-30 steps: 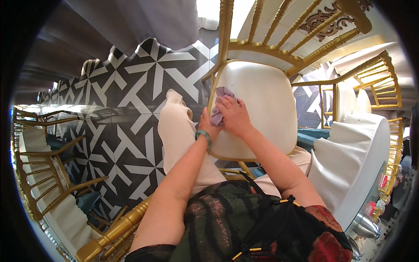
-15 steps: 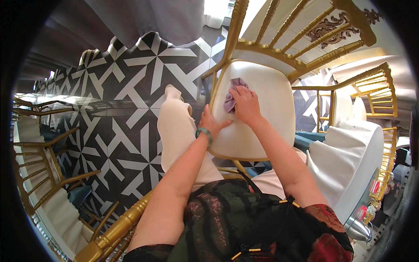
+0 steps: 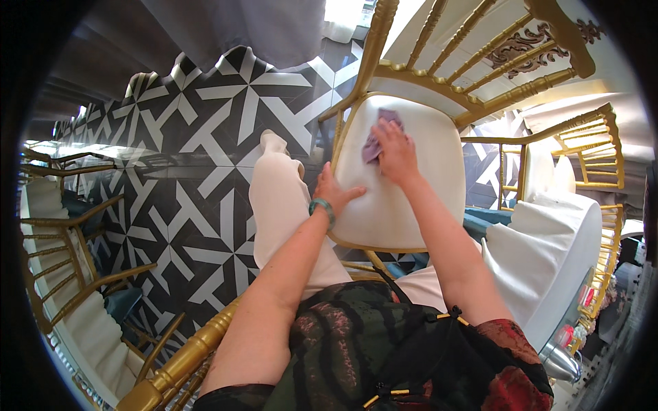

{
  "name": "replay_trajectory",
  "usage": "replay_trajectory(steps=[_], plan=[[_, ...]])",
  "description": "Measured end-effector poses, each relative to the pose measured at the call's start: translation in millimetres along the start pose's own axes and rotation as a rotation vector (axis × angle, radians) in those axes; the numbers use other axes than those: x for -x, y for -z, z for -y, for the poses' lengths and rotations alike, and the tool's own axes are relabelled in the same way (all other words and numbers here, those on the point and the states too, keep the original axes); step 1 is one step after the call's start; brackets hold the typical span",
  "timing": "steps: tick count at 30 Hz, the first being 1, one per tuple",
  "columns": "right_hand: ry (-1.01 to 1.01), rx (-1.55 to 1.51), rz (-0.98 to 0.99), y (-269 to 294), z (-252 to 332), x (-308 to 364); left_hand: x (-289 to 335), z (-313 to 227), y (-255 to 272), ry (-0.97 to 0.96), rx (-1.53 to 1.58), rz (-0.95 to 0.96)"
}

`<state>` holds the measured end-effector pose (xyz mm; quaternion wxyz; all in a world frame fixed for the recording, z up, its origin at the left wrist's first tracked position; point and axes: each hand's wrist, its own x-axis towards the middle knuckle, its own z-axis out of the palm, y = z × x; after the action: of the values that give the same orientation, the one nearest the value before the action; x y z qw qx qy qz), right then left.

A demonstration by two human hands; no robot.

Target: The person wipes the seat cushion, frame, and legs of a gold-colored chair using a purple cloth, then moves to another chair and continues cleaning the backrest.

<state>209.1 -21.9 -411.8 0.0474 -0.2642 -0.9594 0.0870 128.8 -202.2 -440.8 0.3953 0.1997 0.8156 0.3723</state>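
A gold chair stands before me with a smooth white seat (image 3: 428, 198). On the left part of that seat lies a crumpled purple cloth (image 3: 371, 151). My right hand (image 3: 399, 154) presses down on the cloth with bent fingers, and parts of it stick out beyond the hand. A green bangle (image 3: 321, 212) circles my left wrist. My left hand (image 3: 333, 192) rests at the seat's left edge, its thumb spread out over the white surface and its fingers stretched along the rim.
The gold spindle backrest (image 3: 439, 89) rises at the far side of the seat. A white-draped table (image 3: 541, 240) and more gold chairs (image 3: 569, 137) stand to the right. Other chairs (image 3: 75, 240) line the left. Grey curtains (image 3: 199, 34) hang above the black-and-white floor (image 3: 199, 198).
My right hand has slid the cloth a little farther away and to the right across the seat. My left hand stays at the seat's edge.
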Motion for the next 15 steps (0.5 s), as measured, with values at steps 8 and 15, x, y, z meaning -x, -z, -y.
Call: replay_trajectory(steps=[8,15], plan=[[0.020,-0.021,0.149,-9,50,-55,-2,-3,-2,0.009,-0.031,0.004],[0.301,-0.020,-0.153,-33,43,-56,3,-6,0,0.012,-0.037,-0.025]])
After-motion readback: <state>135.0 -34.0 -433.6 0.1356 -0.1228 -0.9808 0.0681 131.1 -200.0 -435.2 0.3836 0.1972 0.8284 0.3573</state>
